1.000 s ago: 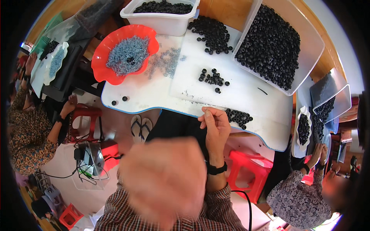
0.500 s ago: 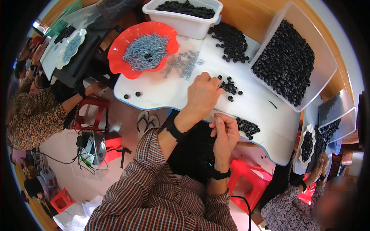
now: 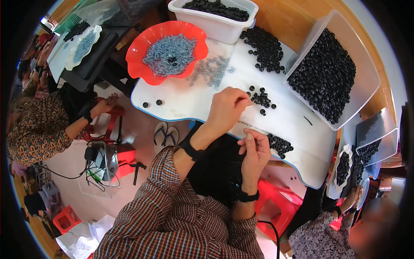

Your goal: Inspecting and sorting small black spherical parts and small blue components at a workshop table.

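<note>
Some black beads lay inside the table's front edge, right of the left hand, whose grip I couldn't tell.

At the centre of the frame we locate the left hand, thumb and fingertips drawn together beside a loose group of black beads. Below and slightly right of it we find the right hand, fingers bent, next to a compact bead cluster near the edge of the white tabletop. We cannot tell whether either hand grips a bead. Left of top centre, we note a red scalloped bowl holding blue-grey pieces; at upper right, a tilted clear bin containing black beads.
</note>
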Action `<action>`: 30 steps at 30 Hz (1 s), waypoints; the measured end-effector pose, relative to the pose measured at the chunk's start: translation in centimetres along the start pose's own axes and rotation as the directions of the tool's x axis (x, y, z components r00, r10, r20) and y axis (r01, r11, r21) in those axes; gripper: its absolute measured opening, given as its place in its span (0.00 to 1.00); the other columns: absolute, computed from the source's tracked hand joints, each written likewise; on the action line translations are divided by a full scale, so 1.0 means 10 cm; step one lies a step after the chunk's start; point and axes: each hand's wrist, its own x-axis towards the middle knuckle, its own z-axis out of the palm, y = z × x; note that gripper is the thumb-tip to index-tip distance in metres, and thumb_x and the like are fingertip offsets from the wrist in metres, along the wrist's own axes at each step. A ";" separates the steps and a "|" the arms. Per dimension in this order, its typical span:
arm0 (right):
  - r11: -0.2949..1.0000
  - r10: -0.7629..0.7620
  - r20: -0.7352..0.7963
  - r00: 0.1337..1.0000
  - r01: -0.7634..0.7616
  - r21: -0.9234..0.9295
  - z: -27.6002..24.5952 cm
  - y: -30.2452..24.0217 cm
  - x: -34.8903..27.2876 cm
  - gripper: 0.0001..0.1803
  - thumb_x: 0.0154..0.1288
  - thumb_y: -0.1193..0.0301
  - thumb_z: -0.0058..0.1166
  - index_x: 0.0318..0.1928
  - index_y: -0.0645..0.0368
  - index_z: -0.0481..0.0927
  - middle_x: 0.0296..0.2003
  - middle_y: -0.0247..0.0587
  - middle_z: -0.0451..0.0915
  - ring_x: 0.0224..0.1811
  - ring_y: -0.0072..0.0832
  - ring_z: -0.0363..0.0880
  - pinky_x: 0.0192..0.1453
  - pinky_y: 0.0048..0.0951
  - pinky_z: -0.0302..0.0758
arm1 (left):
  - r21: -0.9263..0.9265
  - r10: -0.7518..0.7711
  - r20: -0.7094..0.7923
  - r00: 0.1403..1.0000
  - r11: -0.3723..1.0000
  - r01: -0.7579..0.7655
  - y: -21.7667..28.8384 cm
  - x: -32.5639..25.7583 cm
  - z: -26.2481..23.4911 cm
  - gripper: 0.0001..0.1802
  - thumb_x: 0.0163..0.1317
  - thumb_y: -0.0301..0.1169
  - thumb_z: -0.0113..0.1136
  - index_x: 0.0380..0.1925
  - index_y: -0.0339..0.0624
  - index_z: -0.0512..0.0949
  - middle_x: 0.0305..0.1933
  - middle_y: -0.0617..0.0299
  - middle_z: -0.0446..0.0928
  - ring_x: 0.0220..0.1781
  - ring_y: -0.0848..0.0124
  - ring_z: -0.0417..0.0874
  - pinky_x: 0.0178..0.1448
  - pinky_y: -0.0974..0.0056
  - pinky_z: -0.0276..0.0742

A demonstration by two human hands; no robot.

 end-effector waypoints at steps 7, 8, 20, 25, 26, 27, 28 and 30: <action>0.996 -0.083 -0.011 0.996 0.083 -0.025 0.09 -0.12 0.02 0.05 0.70 0.77 0.53 0.44 0.64 0.77 0.41 0.39 0.79 0.33 0.17 0.76 0.34 0.17 0.72 | -0.786 -0.340 0.485 0.806 0.233 0.572 0.06 -0.31 -0.27 0.11 0.69 0.25 0.56 0.47 0.29 0.78 0.42 0.53 0.81 0.37 0.70 0.85 0.42 0.68 0.86; 0.993 -0.106 -0.005 0.994 0.106 -0.047 0.10 -0.14 0.02 0.05 0.70 0.77 0.53 0.44 0.64 0.77 0.44 0.40 0.79 0.37 0.19 0.77 0.38 0.18 0.74 | -0.786 -0.341 0.488 0.804 0.230 0.574 0.05 -0.35 -0.28 0.11 0.69 0.25 0.56 0.47 0.29 0.78 0.42 0.53 0.81 0.37 0.70 0.85 0.42 0.68 0.86; 0.962 -0.233 0.073 0.970 0.241 -0.128 0.21 -0.28 0.02 0.04 0.69 0.78 0.55 0.42 0.63 0.77 0.50 0.41 0.74 0.48 0.23 0.74 0.54 0.24 0.72 | -0.830 -0.219 0.514 0.829 0.115 0.545 0.05 -0.56 -0.33 0.16 0.69 0.26 0.55 0.53 0.28 0.76 0.40 0.54 0.82 0.38 0.71 0.85 0.45 0.68 0.84; 0.955 -0.241 0.096 0.966 0.253 -0.152 0.22 -0.23 0.04 0.04 0.68 0.78 0.56 0.42 0.63 0.77 0.50 0.41 0.74 0.48 0.23 0.74 0.54 0.25 0.72 | -0.806 -0.266 0.498 0.825 0.210 0.554 0.10 -0.58 -0.36 0.14 0.69 0.26 0.56 0.52 0.30 0.78 0.38 0.57 0.82 0.35 0.74 0.83 0.44 0.70 0.82; 0.953 -0.248 0.105 0.963 0.262 -0.151 0.23 -0.23 0.04 0.04 0.68 0.78 0.56 0.42 0.63 0.77 0.50 0.41 0.74 0.48 0.23 0.74 0.53 0.25 0.72 | -0.806 -0.268 0.496 0.826 0.210 0.553 0.10 -0.58 -0.36 0.14 0.69 0.26 0.56 0.52 0.30 0.78 0.38 0.57 0.82 0.35 0.74 0.83 0.44 0.70 0.82; 0.953 -0.247 0.106 0.963 0.261 -0.151 0.23 -0.23 0.04 0.04 0.68 0.78 0.56 0.42 0.63 0.77 0.50 0.41 0.74 0.48 0.23 0.74 0.53 0.25 0.72 | -0.800 -0.279 0.492 0.825 0.229 0.554 0.10 -0.59 -0.37 0.14 0.69 0.26 0.56 0.52 0.30 0.78 0.37 0.58 0.82 0.35 0.74 0.83 0.44 0.70 0.82; 0.952 -0.243 0.120 0.963 0.261 -0.163 0.22 -0.23 0.04 0.04 0.68 0.78 0.56 0.42 0.64 0.77 0.49 0.41 0.74 0.47 0.23 0.74 0.53 0.25 0.72 | -0.793 -0.289 0.487 0.824 0.248 0.556 0.11 -0.59 -0.38 0.14 0.69 0.26 0.56 0.51 0.30 0.79 0.37 0.59 0.82 0.34 0.75 0.82 0.43 0.70 0.82; 0.949 -0.240 0.131 0.962 0.261 -0.178 0.20 -0.24 0.04 0.04 0.68 0.78 0.56 0.41 0.64 0.77 0.49 0.41 0.74 0.47 0.23 0.74 0.53 0.25 0.72 | -0.781 -0.291 0.490 0.822 0.273 0.562 0.14 -0.58 -0.39 0.13 0.69 0.26 0.56 0.51 0.30 0.79 0.37 0.60 0.81 0.34 0.76 0.81 0.43 0.70 0.81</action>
